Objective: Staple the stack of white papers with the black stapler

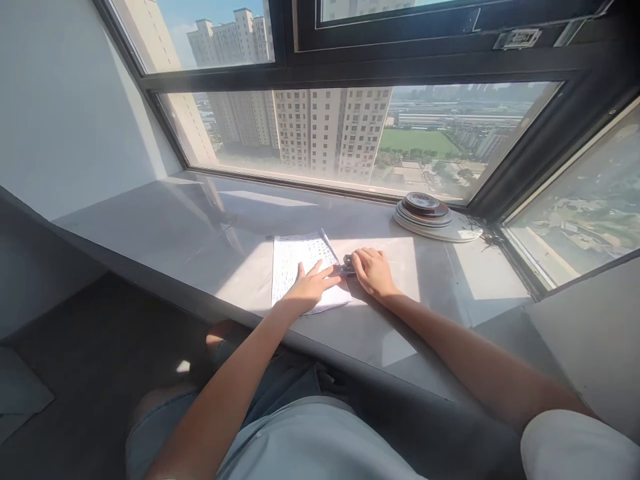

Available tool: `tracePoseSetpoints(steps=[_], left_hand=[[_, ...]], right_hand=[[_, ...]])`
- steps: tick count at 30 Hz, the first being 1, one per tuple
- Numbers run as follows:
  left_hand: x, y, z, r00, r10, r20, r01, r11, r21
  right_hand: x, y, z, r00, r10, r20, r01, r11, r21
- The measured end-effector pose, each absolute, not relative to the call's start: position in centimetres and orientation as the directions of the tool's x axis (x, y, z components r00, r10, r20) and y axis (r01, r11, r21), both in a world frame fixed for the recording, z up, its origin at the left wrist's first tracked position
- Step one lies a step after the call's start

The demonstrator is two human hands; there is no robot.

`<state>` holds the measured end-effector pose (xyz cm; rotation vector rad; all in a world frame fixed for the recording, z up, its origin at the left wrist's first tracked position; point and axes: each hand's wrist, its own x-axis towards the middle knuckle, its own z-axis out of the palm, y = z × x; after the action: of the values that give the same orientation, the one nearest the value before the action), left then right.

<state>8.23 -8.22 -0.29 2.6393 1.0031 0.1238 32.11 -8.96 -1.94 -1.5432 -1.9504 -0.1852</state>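
A stack of printed paper sheets (287, 267) lies on the pale window ledge (250, 220), its right edge partly lifted. My left hand (310, 287) is spread flat over the lower right of the sheets, fingertips reaching toward their right edge. At that edge sits a small dark, shiny stapler-like tool (347, 267); its exact kind is hard to make out. My right hand (373, 270) is closed over this tool from the right, hiding most of it. The fingertips of my left hand come close to the tool, and I cannot tell whether they touch it.
A stack of round plates or discs (440, 230), with a dark round item (425, 203) on top, stands at the back right by the window frame (350, 67). The ledge's front edge (200, 293) runs just before my body. Bright sun patches and shadows cross the ledge.
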Motion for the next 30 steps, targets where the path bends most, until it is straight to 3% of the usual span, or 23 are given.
tracePoseSetpoints(steps=[11,19,24,30], left_hand=[[8.9,-7.0,-1.1,0.769,0.639,-0.015,0.597,-0.71,0.372],[8.7,-6.9,-1.5,0.77,0.638,-0.021,0.592,-0.701,0.398],[8.8,-6.9,-1.5,0.745,0.666,-0.024,0.625,-0.685,0.374],[8.6,-7.1,-1.4,0.751,0.66,-0.018,0.616,-0.691,0.38]], right_hand=[[31.8,-9.4,-1.7,-0.187,0.783,0.593,0.892,0.388,-0.231],[31.6,-9.7,-1.6,-0.142,0.737,0.66,0.846,0.437,-0.307],[31.3,-9.4,-1.7,-0.251,0.778,0.576,0.849,0.463,-0.255],[31.2,-9.2,-2.0,-0.253,0.789,0.56,0.869,0.44,-0.228]])
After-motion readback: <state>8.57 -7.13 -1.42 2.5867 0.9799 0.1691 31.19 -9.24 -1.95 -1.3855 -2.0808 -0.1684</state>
